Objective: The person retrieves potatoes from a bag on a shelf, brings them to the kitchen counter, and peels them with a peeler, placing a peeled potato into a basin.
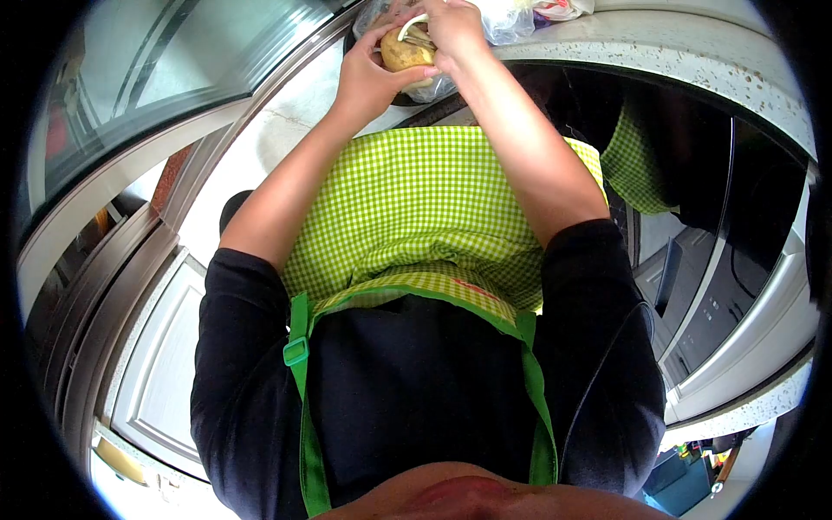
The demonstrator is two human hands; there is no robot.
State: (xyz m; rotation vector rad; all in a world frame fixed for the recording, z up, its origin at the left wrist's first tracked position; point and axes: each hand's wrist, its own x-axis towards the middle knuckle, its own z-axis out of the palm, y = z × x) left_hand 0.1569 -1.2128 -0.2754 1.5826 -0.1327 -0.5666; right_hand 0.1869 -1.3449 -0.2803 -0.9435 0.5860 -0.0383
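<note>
At the top of the head view, my left hand [368,74] is wrapped around a yellowish-brown potato [403,54], its thumb along the lower side. My right hand [455,35] meets the potato from the right, closed on a white-edged tool, seemingly a peeler [413,26]. The fingers hide most of that tool. Beneath both hands lies a dark-rimmed container lined with a clear plastic bag [438,88]. A green checked apron [416,186] covers my front.
Plastic bags [510,21] lie on the speckled counter [641,39] at the top. A glossy black appliance panel [693,139] stands at the right. Glass panes [191,61] are at the upper left, above a white cabinet door [169,368].
</note>
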